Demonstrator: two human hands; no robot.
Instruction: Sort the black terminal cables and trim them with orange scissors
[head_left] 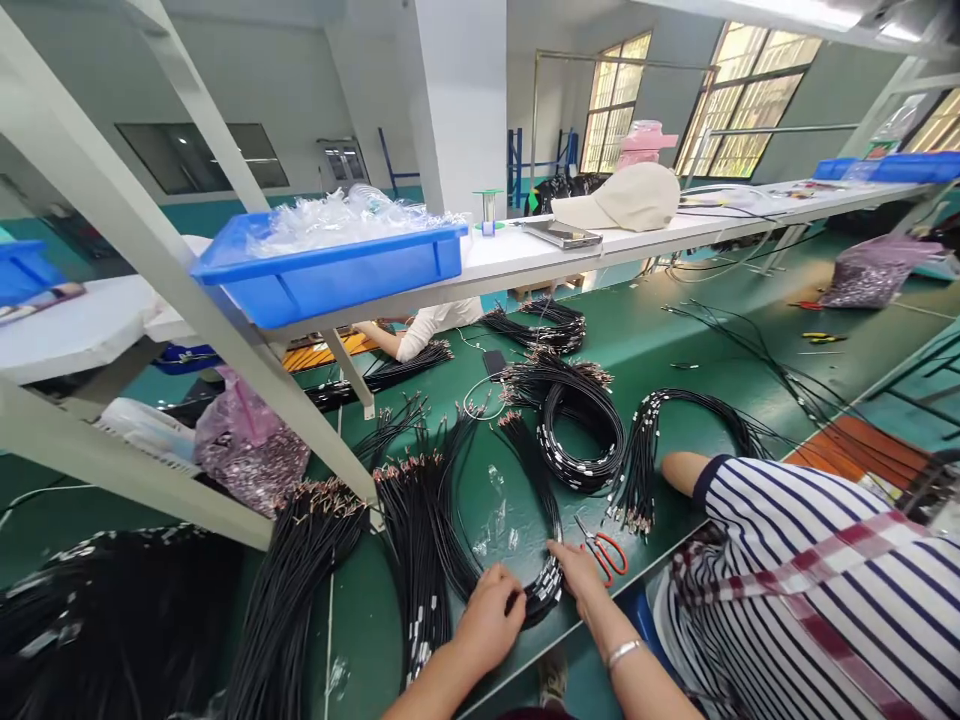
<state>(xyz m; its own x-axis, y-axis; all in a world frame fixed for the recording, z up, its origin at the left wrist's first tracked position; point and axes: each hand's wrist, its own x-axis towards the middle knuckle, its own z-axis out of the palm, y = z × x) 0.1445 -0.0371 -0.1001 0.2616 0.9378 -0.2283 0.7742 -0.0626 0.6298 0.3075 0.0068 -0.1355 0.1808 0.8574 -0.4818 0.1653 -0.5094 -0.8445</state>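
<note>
A U-shaped bundle of black cables (pixel 551 500) lies near the front edge of the green table, with white labels at its bend and bare copper-coloured ends pointing away from me. My left hand (pixel 491 612) is curled over the left side of the bend, its fingertips partly hidden. At the right of the bend, my right hand (pixel 576 572) grips the same bundle by the labels, thumb on top. Just beyond that hand lie red-handled scissors (pixel 607 556). Left of the bundle, more black cables (pixel 412 530) lie in a thick straight bunch.
A coiled cable bundle (pixel 581 440) lies ahead. A co-worker in a striped shirt (pixel 817 560) sits close on my right, beside another curved bundle (pixel 652 425). Shelf posts (pixel 300 410) rise at left. A blue tray (pixel 337 275) of clear plastic sits on the shelf.
</note>
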